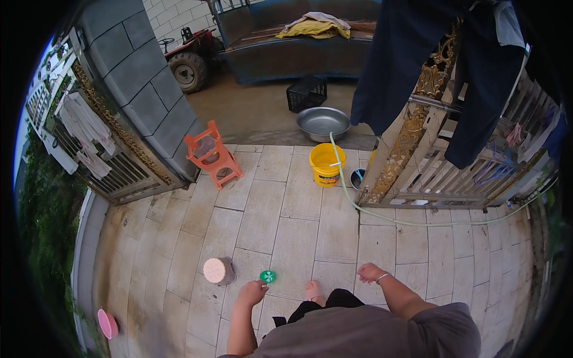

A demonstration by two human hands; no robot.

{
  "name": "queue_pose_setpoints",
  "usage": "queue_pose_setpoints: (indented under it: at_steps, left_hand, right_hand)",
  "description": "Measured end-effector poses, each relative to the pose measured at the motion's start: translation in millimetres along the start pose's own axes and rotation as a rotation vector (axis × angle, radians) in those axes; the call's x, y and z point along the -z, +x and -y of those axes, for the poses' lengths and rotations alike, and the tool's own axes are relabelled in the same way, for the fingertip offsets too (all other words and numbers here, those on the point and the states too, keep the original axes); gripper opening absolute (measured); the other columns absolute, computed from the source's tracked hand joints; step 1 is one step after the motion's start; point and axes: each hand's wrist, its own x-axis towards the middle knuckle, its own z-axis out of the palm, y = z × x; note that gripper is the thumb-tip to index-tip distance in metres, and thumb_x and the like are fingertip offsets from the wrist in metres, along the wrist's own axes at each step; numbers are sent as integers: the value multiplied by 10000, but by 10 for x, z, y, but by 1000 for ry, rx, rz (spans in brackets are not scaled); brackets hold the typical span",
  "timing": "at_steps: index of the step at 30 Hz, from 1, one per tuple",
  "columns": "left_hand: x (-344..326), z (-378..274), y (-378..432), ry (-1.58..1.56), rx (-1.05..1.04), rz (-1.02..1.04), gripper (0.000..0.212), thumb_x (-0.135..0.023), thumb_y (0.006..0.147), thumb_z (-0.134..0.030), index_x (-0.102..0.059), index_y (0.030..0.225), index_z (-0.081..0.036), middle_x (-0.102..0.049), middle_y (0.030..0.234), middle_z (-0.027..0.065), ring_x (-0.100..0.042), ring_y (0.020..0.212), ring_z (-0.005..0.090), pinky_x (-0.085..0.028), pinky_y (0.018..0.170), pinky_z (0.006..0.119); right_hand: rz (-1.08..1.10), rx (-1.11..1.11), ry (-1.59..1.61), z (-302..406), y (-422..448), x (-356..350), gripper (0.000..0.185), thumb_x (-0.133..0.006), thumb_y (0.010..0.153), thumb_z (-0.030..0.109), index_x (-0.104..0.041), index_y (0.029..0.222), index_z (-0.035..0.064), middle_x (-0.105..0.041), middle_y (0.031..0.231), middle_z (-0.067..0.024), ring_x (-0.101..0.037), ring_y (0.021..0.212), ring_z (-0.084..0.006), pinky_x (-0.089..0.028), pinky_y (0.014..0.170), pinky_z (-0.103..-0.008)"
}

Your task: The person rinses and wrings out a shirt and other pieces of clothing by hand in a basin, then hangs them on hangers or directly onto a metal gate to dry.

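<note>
My left hand is closed at the lower middle, with its fingertips at the edge of a small round green object bearing a white petal-like pattern. It appears gripped at its rim; the exact kind of object is unclear. Just left of it, a small round stool with a pale pink top stands on the tiles. My right hand, a band at its wrist, hangs loosely curled over the floor to the right and shows nothing in it. Between the hands, one foot in a pink slipper is visible.
Ahead stand an orange plastic stool and a yellow bucket with a pale green hose leading into it. Behind are a metal basin and black crate. Dark trousers hang by the right gate. A pink basin lies left.
</note>
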Motion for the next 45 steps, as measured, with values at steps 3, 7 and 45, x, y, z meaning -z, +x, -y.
queue_pose_setpoints:
  at_steps: [3,7,45]
  left_hand:
    - [496,-124,755,44,-168,2,260,-525,763,-264,-579,931,-72,-579,908,156,-541,860,315,-437,718,403]
    - [1087,-267,1694,29,-320,-11,258,-516,770,-249,-570,945,-67,-573,926,157,-538,865,316,-433,725,396]
    - [4908,-425,9452,151,-515,243,266,-508,769,-249,-578,937,-55,-577,903,170,-539,863,321,-427,741,397]
  right_hand:
    - [-67,-27,83,313,230,272,201,-454,762,211,-569,761,47,-600,690,-70,-582,573,-142,-468,467,-276]
    - [-96,-170,52,535,669,646,212,-426,755,168,-573,726,17,-604,698,-92,-578,550,-156,-473,448,-290]
    - [-132,-287,315,5932,5055,3263,201,-442,781,179,-561,796,17,-607,703,-81,-590,564,-155,-466,453,-279]
